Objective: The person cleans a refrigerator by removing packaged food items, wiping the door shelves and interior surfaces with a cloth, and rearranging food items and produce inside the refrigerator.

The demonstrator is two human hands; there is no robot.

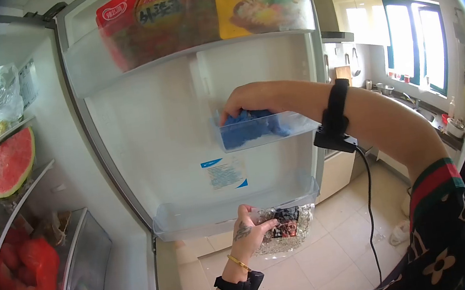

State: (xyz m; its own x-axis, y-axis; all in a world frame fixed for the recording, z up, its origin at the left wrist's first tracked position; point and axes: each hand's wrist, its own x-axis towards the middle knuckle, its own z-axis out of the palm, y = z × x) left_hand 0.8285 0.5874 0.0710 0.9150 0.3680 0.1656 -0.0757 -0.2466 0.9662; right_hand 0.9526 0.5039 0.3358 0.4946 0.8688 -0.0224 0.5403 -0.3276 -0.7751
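Note:
My right hand (258,97) reaches into the small clear door bin (258,140) halfway up the fridge door. Its fingers press on a crumpled blue cloth (259,124) that lies inside the bin. Lower down, my left hand (249,226) pinches a clear plastic packet (286,237) with a black and red label, holding it just below and in front of the bottom door bin (196,223). Small speckled contents show through the packet; what they are I cannot tell.
The top door bin (81,65) holds a red food packet (163,19) and a yellow one (260,0). On the left, fridge shelves hold a cut watermelon (7,164) and a red plastic bag (33,282). A black cable (371,215) hangs from my right wrist strap.

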